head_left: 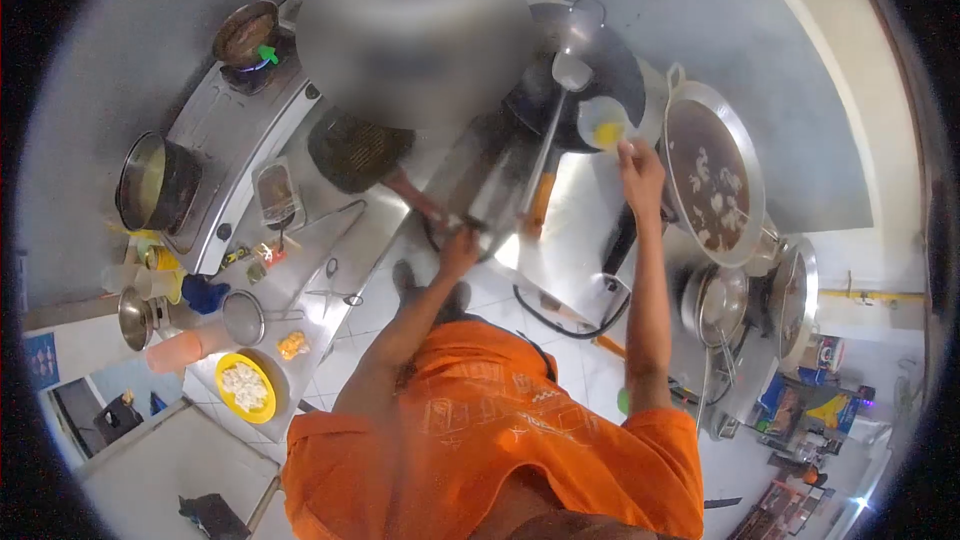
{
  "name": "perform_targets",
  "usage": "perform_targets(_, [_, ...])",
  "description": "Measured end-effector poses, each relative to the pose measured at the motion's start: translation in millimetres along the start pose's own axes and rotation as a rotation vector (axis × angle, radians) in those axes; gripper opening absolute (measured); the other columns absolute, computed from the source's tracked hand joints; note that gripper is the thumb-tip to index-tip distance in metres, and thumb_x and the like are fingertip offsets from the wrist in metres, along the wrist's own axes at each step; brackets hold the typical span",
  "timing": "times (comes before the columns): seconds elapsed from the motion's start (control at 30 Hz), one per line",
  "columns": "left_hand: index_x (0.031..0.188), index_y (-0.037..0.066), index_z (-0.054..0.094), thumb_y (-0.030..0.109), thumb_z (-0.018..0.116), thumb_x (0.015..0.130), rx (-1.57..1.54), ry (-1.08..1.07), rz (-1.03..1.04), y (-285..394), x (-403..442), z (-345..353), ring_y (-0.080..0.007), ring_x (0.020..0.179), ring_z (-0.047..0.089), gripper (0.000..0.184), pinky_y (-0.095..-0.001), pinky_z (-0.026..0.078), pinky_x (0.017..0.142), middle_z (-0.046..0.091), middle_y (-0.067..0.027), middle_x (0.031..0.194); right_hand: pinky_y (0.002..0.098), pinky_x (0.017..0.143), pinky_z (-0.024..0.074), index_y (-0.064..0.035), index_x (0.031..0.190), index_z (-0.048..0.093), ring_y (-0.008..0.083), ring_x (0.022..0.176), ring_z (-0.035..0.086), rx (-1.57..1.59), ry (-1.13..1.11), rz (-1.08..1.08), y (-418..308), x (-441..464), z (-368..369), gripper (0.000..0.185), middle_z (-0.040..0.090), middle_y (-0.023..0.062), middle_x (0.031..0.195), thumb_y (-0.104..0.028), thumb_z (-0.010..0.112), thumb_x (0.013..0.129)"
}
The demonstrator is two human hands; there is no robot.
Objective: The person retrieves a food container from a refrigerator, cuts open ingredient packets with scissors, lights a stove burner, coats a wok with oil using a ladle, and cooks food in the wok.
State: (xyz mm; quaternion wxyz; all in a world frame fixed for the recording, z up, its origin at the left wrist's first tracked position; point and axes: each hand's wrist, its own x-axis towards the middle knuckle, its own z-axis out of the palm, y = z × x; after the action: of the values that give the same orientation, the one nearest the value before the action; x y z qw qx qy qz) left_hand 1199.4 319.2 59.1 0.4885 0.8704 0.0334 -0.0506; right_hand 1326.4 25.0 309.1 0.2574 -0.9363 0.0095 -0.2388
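Observation:
My right hand (642,178) is closed on the rim of a small pale bowl (590,118) with something yellow, like raw egg, in it. The bowl is over the near right side of a dark wok (625,70). A long-handled ladle (572,72) lies across that wok, its wooden handle toward me. My left hand (460,254) is closed at the end of the reddish handle of a dark square pan (358,148); its fingertips are partly blurred. Part of the scene ahead is hidden by a large blurred patch.
At right stands a wide pan (712,175) of dark liquid with pale pieces, beside a strainer (722,305). At left, a stove (235,150) carries a pot (158,185) and a small pan (245,35) over a flame. A yellow plate (245,387) of white food sits on the counter.

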Motion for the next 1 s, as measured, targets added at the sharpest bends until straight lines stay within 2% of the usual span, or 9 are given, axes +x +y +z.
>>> perform_targets(0.07, [0.103,0.001,0.057,0.026,0.05,0.091,0.037,-0.008,-0.026,17,-3,-9,-0.0394,0.084,0.062,0.029,-0.0482,0.048,0.075,0.064,-0.0231,0.089,0.0413,0.064,0.0468,-0.0042,0.091,0.064,0.0343,0.069,0.06,-0.142,-0.019,-0.161,-10,41,27,0.028,0.06,0.02,0.078,-0.032,0.06,0.088])
perform_targets(0.1, [0.099,0.0,0.06,0.023,0.049,0.089,0.463,-0.017,0.363,-39,7,25,-0.0392,0.085,0.062,0.027,-0.0482,0.048,0.077,0.063,-0.0238,0.094,0.0433,0.064,0.0468,-0.0042,0.09,0.065,0.0371,0.07,0.059,-0.152,-0.029,-0.193,-14,55,39,0.026,0.06,0.0212,0.078,-0.03,0.061,0.086])
perform_targets(0.17, [0.094,-0.001,0.062,0.022,0.048,0.088,0.438,-0.282,0.332,-69,16,45,-0.0386,0.086,0.061,0.027,-0.0478,0.048,0.079,0.063,-0.0239,0.094,0.0474,0.065,0.0468,-0.0042,0.09,0.066,0.0429,0.074,0.058,-0.173,-0.044,-0.257,-20,75,61,0.022,0.061,0.0236,0.079,-0.025,0.061,0.083])
perform_targets(0.37, [0.088,0.002,0.067,0.032,0.05,0.088,-0.139,-0.543,0.087,20,-11,-76,-0.0334,0.087,0.063,0.034,-0.0416,0.047,0.079,0.066,-0.0187,0.091,0.05,0.066,0.0461,-0.0054,0.087,0.068,0.0428,0.074,0.057,-0.312,0.008,-0.32,-42,110,75,0.017,0.06,0.0241,0.073,-0.021,0.063,0.08])
perform_targets(0.47, [0.09,0.003,0.068,0.034,0.054,0.087,-0.136,-0.696,-0.003,8,-18,-108,-0.0268,0.085,0.064,0.033,-0.0369,0.047,0.079,0.068,-0.0149,0.09,0.0496,0.066,0.0457,-0.0045,0.085,0.066,0.042,0.074,0.057,-0.275,0.197,-0.255,-26,130,75,0.017,0.059,0.0245,0.073,-0.021,0.063,0.081])
perform_targets(0.8, [0.098,0.004,0.068,0.029,0.06,0.087,-0.344,-0.632,-0.172,-32,-20,-153,-0.0181,0.081,0.063,0.029,-0.0312,0.049,0.074,0.068,-0.0085,0.087,0.0436,0.065,0.0475,-0.0013,0.091,0.066,0.0379,0.069,0.059,-0.141,0.383,-0.148,-114,174,-22,0.027,0.06,0.0224,0.077,-0.027,0.065,0.085])
perform_targets(0.93, [0.098,0.005,0.067,0.025,0.061,0.087,-0.41,-0.647,-0.213,-15,-18,-163,-0.0138,0.08,0.061,0.024,-0.0285,0.048,0.072,0.067,-0.0049,0.087,0.0393,0.066,0.0491,0.0025,0.098,0.064,0.03,0.073,0.064,0.409,0.376,0.276,-101,146,-1,0.036,0.063,0.0173,0.07,-0.032,0.065,0.086])
perform_targets(0.97, [0.098,0.006,0.067,0.025,0.061,0.087,-0.425,-0.648,-0.202,-15,-17,-164,-0.013,0.08,0.061,0.023,-0.028,0.048,0.071,0.066,-0.0037,0.087,0.0352,0.073,0.0495,0.0049,0.104,0.062,0.0225,0.082,0.064,0.613,0.284,0.374,-54,141,16,0.042,0.066,0.0145,0.084,-0.034,0.064,0.088])
perform_targets(1.0, [0.099,0.006,0.067,0.026,0.061,0.088,-0.483,-0.67,-0.226,-9,-16,-173,-0.0129,0.08,0.061,0.024,-0.0277,0.048,0.071,0.066,-0.0031,0.089,0.0337,0.074,0.0493,0.0055,0.107,0.06,0.0209,0.08,0.063,0.24,0.219,0.241,-44,121,20,0.041,0.064,0.0102,0.085,-0.031,0.063,0.089])
